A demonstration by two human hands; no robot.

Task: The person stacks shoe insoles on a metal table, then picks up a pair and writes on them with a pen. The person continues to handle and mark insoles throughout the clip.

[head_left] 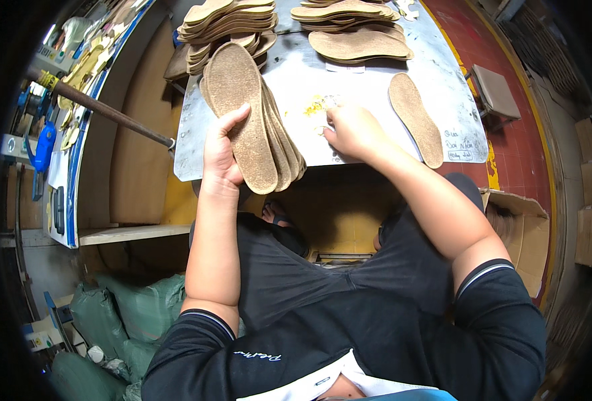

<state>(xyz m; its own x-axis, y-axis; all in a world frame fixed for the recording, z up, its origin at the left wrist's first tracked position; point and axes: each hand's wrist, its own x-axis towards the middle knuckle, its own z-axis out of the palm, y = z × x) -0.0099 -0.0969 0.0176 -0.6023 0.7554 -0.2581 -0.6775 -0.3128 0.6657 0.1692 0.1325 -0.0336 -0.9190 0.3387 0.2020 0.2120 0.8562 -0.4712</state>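
Observation:
A fanned stack of brown cork-like insoles (pixel 236 83) is held in my left hand (pixel 221 150), thumb on the top one and fingers behind. The stack leans over the near edge of the white table (pixel 369 87). My right hand (pixel 356 131) is low over the tabletop with its fingers curled in, beside small yellow scraps (pixel 315 105). Whatever its fingertips hold, if anything, is too small to make out. To the right of that hand, a single insole (pixel 416 117) lies flat by itself.
More insole piles stand at the table's far left (pixel 226 23) and far right (pixel 359 43). A metal pole (pixel 109 107) slants in from the left, by a cluttered shelf. Green sacks (pixel 142 304) sit at lower left; an open cardboard box (pixel 520 230) is at right, below a stool (pixel 496 92).

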